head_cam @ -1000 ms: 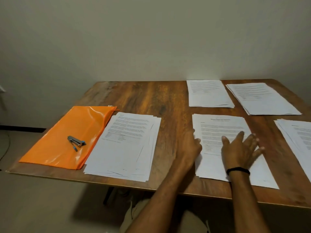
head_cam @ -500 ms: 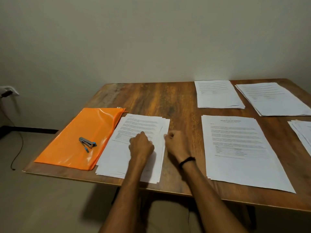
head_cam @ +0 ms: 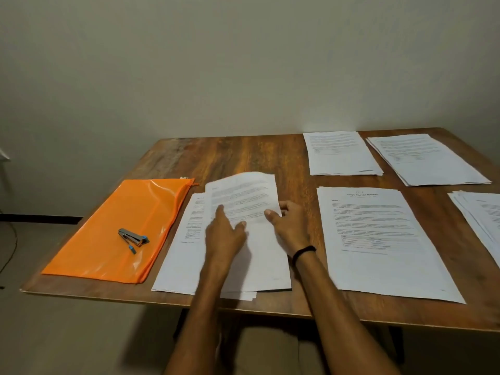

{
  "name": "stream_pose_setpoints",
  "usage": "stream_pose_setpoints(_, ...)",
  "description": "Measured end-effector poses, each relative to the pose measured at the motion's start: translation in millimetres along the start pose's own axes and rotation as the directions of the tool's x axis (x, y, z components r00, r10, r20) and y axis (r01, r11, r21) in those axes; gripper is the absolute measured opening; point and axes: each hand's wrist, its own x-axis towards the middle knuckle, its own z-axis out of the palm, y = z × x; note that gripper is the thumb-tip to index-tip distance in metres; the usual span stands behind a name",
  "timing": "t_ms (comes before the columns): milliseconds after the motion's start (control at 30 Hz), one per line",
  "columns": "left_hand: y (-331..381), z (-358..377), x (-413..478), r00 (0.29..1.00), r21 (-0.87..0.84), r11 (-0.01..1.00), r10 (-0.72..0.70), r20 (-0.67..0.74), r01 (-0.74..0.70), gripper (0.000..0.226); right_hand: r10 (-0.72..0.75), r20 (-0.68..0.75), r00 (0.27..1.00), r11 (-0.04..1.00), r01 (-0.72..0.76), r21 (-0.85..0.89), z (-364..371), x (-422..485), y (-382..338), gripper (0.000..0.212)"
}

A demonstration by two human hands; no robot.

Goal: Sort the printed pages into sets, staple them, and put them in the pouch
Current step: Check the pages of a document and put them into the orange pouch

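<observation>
The right hand (head_cam: 290, 228) pinches the right edge of the top sheet (head_cam: 243, 196), thumb on the printed face and fingers curled behind it, so the sheet's far end bows up off the loose stack (head_cam: 184, 255). The left hand (head_cam: 224, 234) lies on the paper with fingers straight, gripping nothing and apparently steadying the pages. The stack sits at the near left of the table (head_cam: 243, 155), just right of the orange pouch (head_cam: 116, 226), on which the stapler (head_cam: 132, 238) rests. The sheet's long axis runs near to far, and the four sorted piles (head_cam: 378, 239) all lie to its right. The gripping hand is the nearer one, so a plain rightward carry should do.
</observation>
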Motion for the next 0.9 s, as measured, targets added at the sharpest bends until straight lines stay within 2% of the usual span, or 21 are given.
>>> stream_pose_setpoints(67, -6, -7, 11, 0.996, -0.088, 0.996, -0.039, -0.085, 0.032, 0.057, -0.001, 0.034, 0.999, 0.987, -0.004, 0.162, -19, 4, -6, 0.013)
stream_pose_setpoints(133, -10, -13, 18, 0.993, -0.154, 0.986, -0.084, -0.080, 0.071, 0.057, 0.029, 0.057, 0.998, 0.957, -0.044, 0.287, -41, 8, -12, 0.020)
stream_pose_setpoints(233, -8, -10, 22, 0.994, -0.268, 0.958, -0.113, -0.010, 0.106, 0.051, 0.077, 0.051, 0.996, 0.949, -0.089, 0.303, -75, 15, -16, 0.016)
stream_pose_setpoints(300, -5, -2, 22, 0.997, -0.276, 0.959, -0.074, 0.002, 0.072, 0.032, 0.093, -0.037, 0.995, 0.972, -0.083, 0.219, -97, 22, -13, 0.009)
stream_pose_setpoints(367, -1, 8, 18, 0.999, -0.243, 0.970, -0.027, -0.024, 0.020, 0.023, 0.073, -0.214, 0.974, 0.995, -0.084, -0.045, -122, 28, -9, 0.016)
stream_pose_setpoints(400, 1, 13, 16, 0.999, -0.212, 0.977, -0.004, -0.052, -0.007, 0.023, 0.056, -0.306, 0.950, 0.972, -0.123, -0.202, -136, 31, -6, 0.023)
stream_pose_setpoints(467, 4, 20, 11, 0.995, -0.119, 0.992, 0.026, -0.094, -0.037, 0.026, 0.062, -0.451, 0.890, 0.867, -0.272, -0.417, -163, 34, 3, 0.037)
stream_pose_setpoints(567, 9, 22, 8, 0.990, -0.022, 0.997, 0.069, -0.122, -0.072, 0.029, 0.150, -0.575, 0.804, 0.611, -0.532, -0.586, -190, 31, 16, 0.080)
stream_pose_setpoints(600, 9, 22, 8, 0.990, -0.006, 0.997, 0.074, -0.120, -0.075, 0.029, 0.168, -0.587, 0.792, 0.532, -0.574, -0.622, -194, 28, 20, 0.090)
stream_pose_setpoints(667, 10, 22, 9, 0.991, 0.022, 0.997, 0.077, -0.109, -0.075, 0.030, 0.176, -0.576, 0.799, 0.453, -0.585, -0.673, -196, 23, 27, 0.096)
stream_pose_setpoints(833, 10, 24, 12, 0.995, 0.076, 0.995, 0.065, -0.079, -0.059, 0.031, 0.165, -0.560, 0.812, 0.428, -0.570, -0.701, -198, 24, 25, 0.103)
stream_pose_setpoints(900, 11, 26, 11, 0.995, 0.083, 0.995, 0.065, -0.075, -0.058, 0.032, 0.193, -0.531, 0.825, 0.452, -0.555, -0.698, -200, 25, 21, 0.105)
